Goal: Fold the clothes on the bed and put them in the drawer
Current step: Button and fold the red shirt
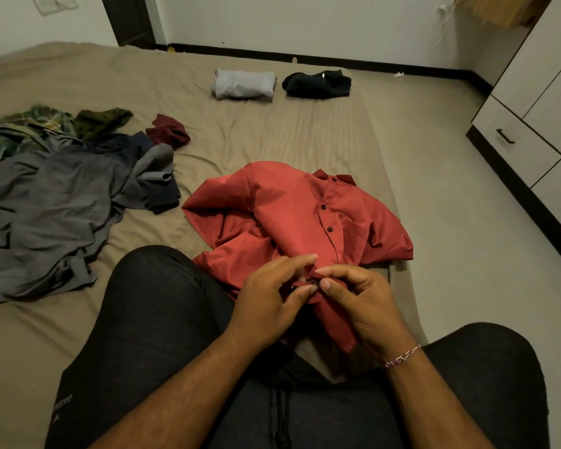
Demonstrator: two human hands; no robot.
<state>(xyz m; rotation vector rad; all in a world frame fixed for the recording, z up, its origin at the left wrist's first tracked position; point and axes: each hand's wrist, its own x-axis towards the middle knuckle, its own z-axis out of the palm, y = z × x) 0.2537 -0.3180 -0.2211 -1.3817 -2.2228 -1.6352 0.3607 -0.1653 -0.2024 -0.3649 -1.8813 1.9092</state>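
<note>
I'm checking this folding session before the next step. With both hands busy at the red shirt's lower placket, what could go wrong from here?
1. The red shirt lies bunched, so folding it now could set creases.
2. The left hand and right hand pinch the same small spot; a hard tug might strain a button.
3. The unfolded pile lies close beside it and could get mixed in.

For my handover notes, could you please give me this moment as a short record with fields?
in hand: red shirt, bottom placket pinched by left hand and right hand
folded: grey garment, black garment, side by side at far end of bed
unfolded: pile of clothes on person's left
drawer: drawer closed, at right
</note>
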